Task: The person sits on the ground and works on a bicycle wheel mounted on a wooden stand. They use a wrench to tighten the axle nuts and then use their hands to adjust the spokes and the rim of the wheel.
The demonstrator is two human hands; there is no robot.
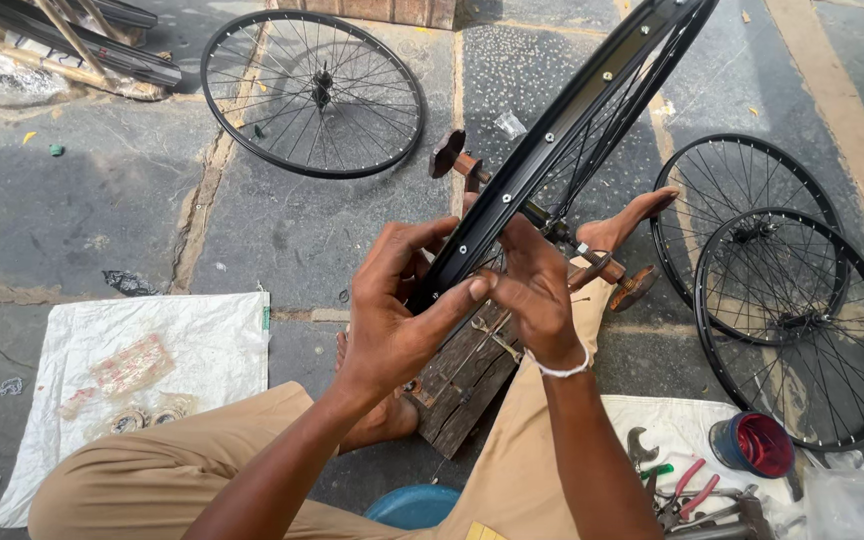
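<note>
The stone floor [92, 210] is the biggest thing here, and the person sits on it, so all the work is low and close.

Three finished bicycle wheels lie flat on the floor, out of the way: one far on the left [313, 93], and two on the right [742, 225] [800, 328] that overlap each other.

A black wheel rim [562, 145] stands up tall and tilted in the middle, running from near the hands to the far top. It seems to sit on a wooden stand [467, 372] so it stays put, and its inner side with the small holes faces the person.

A white sack [142, 380] lies spread on the left, maybe to keep small parts off the dirt.

The left hand [392, 310] is wrapped around the near end of the rim, gripping it to keep it steady. The right hand [532, 295] is pinched shut, fingertips touching the rim at a hole; I cannot see if it holds a tiny part.

A red tin [752, 445] and pliers [687, 490] lie near on the right, easy to reach.
</note>
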